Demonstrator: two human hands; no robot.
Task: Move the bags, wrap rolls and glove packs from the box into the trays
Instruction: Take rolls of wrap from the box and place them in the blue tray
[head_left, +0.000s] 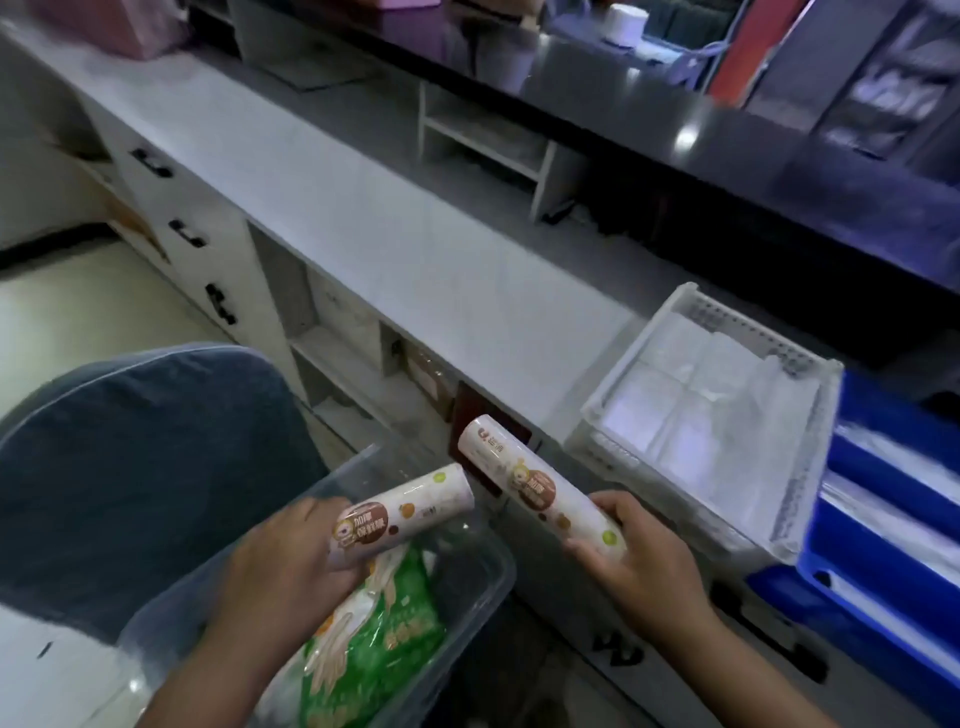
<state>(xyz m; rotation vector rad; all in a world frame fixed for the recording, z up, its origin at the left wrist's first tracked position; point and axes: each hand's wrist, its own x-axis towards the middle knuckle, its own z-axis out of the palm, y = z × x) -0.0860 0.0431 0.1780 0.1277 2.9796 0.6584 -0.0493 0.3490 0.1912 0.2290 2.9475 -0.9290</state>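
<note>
Your left grip (291, 561) curls around one wrap roll (410, 506) above the clear box (485, 597), where a green glove pack (384, 639) lies. Your right grip (644, 566) clasps the near end of a second wrap roll (530, 478). To the right, a blue tray (831, 587) lies just beside a white tray (623, 364) of pale bags (701, 405) on the table (363, 208).

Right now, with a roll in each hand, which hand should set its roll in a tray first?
Probably right. The right hand grips one roll beside the white tray, with the blue tray next to it; the left hand holds the other roll over the clear box, farther from both trays.
</note>
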